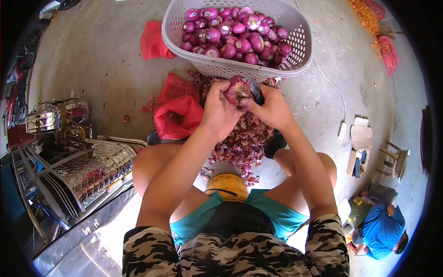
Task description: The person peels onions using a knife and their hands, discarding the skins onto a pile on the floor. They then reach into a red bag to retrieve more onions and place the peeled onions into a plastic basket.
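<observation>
My left hand (220,108) is closed round a red onion (237,90) with loose, papery skin, held just in front of the basket's near edge. My right hand (270,107) grips a dark-handled tool (254,90), which looks like a knife, against the onion's right side, with the thumb on the onion. Beyond both hands a grey perforated basket (240,69) holds several shiny purple onions (242,45). Below the hands, a heap of onion skins (242,141) covers the floor between my feet.
A red mesh bag (177,111) lies left of the skins, and another red piece (154,41) beside the basket. Chromed metal equipment (92,161) stands at left. At right are a power strip (342,130), a cardboard box (361,138), a wooden stool (392,159) and a person in blue (380,231).
</observation>
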The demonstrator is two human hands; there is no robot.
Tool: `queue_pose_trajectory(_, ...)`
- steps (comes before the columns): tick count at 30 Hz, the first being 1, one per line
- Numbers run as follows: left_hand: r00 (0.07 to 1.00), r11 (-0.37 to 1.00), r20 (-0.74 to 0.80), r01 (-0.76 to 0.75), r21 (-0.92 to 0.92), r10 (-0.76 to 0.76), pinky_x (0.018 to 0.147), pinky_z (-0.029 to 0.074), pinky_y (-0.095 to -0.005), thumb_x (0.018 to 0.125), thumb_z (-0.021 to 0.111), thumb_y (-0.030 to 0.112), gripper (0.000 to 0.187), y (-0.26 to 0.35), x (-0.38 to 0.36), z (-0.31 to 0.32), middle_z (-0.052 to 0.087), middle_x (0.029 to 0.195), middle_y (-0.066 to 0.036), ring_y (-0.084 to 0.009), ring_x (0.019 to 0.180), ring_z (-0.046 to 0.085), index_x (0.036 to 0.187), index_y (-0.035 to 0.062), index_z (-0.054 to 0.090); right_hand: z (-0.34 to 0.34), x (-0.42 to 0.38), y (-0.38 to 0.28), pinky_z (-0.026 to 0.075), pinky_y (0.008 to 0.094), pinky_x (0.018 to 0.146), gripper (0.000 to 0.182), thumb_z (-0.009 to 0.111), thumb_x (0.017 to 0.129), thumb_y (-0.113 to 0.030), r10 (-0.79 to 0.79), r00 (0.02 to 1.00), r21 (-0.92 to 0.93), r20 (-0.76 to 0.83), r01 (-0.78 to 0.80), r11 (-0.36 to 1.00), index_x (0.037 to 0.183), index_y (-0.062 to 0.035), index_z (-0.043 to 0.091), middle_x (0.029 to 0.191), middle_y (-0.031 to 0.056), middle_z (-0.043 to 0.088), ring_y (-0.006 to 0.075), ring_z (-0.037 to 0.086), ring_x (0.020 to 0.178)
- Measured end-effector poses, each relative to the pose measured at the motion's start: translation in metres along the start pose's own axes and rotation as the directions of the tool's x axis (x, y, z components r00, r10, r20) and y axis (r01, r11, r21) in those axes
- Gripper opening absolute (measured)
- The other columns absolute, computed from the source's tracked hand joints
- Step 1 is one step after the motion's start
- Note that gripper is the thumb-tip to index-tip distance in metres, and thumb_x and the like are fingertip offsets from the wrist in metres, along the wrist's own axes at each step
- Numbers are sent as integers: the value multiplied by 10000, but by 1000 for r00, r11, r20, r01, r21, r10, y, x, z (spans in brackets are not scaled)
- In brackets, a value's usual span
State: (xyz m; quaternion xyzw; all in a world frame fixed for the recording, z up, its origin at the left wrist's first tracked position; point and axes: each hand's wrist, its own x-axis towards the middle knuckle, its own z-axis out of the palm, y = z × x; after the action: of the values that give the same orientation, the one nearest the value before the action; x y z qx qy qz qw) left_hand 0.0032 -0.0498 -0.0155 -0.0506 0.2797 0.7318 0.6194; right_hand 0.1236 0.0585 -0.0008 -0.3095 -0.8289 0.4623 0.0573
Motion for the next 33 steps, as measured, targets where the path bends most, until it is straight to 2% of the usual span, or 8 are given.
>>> queue_pose_trajectory(4,998,999,-39,-40,-7,40,831,404,-335,859,464,321,301,2,-2,9,598,1025,-39,-173,946,540,1038,96,557,-3,0,2,480,388,673,443,646,800,-364,-130,991,-49,28,131,990,988,33,585,748,196,625,316,621,675)
queue_pose_trajectory(6,998,998,-49,-45,-43,43,819,403,-312,868,469,312,276,6,-2,11,590,1008,-22,-157,930,541,1030,104,550,-1,-2,11,478,390,667,416,600,840,-305,-83,996,183,18,79,980,1056,44,532,765,185,626,296,626,674)
queue_pose_trajectory(10,971,967,-76,-214,140,227,816,397,-310,900,486,346,319,4,5,3,557,1051,-37,-150,930,517,1091,90,496,-2,-9,12,405,254,539,339,492,919,-147,50,996,208,69,-63,976,1222,-5,442,715,56,554,106,503,592)
queue_pose_trajectory(13,892,881,-260,-249,402,370,827,386,-312,929,471,397,403,-7,6,7,520,1098,-74,-150,957,492,1134,51,447,23,-23,-3,411,264,546,355,466,928,-135,171,985,578,-2,-139,804,1254,-5,419,742,54,549,106,503,591)
queue_pose_trajectory(16,813,736,-303,-211,643,498,875,369,-338,946,442,436,491,-20,9,-5,487,1124,-141,-204,1010,473,1154,-8,413,42,-29,4,448,312,583,377,450,936,-141,147,989,239,12,-146,960,1281,-3,391,787,94,575,156,572,638)
queue_pose_trajectory(21,732,613,-323,-161,774,600,944,328,-386,953,422,429,540,-42,25,-31,462,1147,-235,-317,1084,447,1153,-73,410,57,-36,2,441,491,661,355,490,833,-126,143,983,-6,-116,-145,989,1103,92,415,801,307,565,479,557,774)
queue_pose_trajectory(28,727,626,-324,-184,758,606,950,320,-394,950,427,402,515,-49,26,-43,446,1140,-251,-343,1058,452,1129,-81,424,77,-31,14,460,534,622,260,479,840,-114,104,991,-78,-85,-110,991,985,77,380,702,313,571,469,584,699)
queue_pose_trajectory(33,702,443,-248,-108,890,668,884,370,-327,960,411,392,436,-49,22,-43,510,1074,-152,-219,986,475,1121,-13,436,80,-32,7,460,532,628,283,479,847,-110,132,990,-62,-56,-136,989,1021,86,373,723,316,577,467,588,710)
